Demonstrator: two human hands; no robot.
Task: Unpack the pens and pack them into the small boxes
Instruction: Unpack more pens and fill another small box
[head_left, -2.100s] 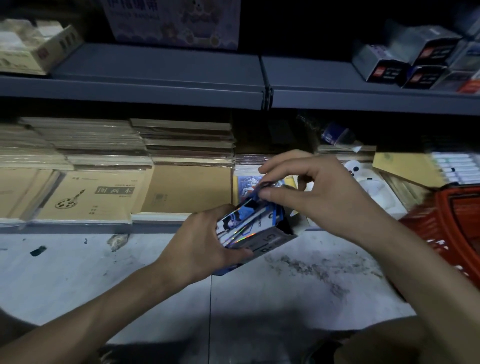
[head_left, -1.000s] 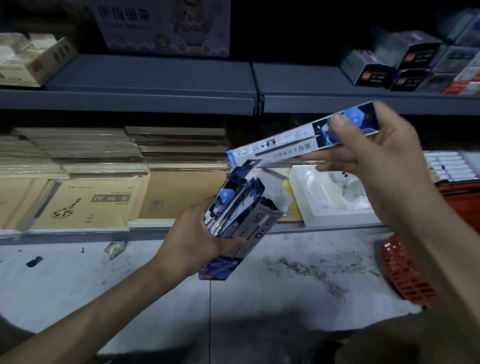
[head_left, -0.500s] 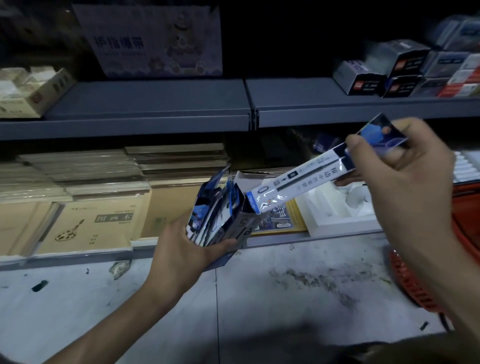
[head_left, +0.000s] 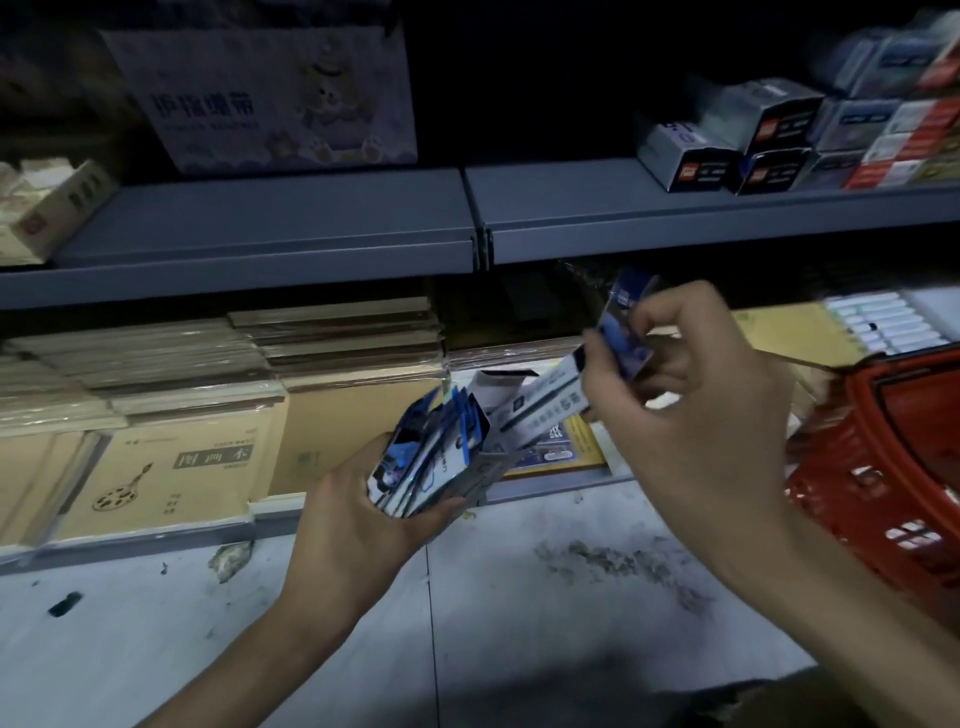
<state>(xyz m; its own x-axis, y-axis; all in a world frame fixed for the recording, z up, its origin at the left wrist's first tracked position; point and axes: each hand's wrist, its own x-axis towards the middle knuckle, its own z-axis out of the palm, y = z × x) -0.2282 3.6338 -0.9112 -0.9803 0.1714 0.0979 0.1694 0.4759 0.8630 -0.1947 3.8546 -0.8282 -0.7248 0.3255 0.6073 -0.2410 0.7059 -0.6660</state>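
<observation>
behind right hand (head_left: 691, 415), half-hidden pen pack (head_left: 540, 410)

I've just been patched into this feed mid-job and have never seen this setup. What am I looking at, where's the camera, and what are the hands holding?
There is no machine here: a person works with two bare hands. Every picture comes from one wide-angle camera worn on the head, looking forward and down. The left hand grips an open box crammed with flat packs. The fingers of the right hand pinch one long pen pack by its upper end; its lower end is by the box's mouth. Behind are store shelves: brown sketchbooks are stacked below, and small product boxes are above. A red basket is at the right, and a pale floor lies below.
</observation>
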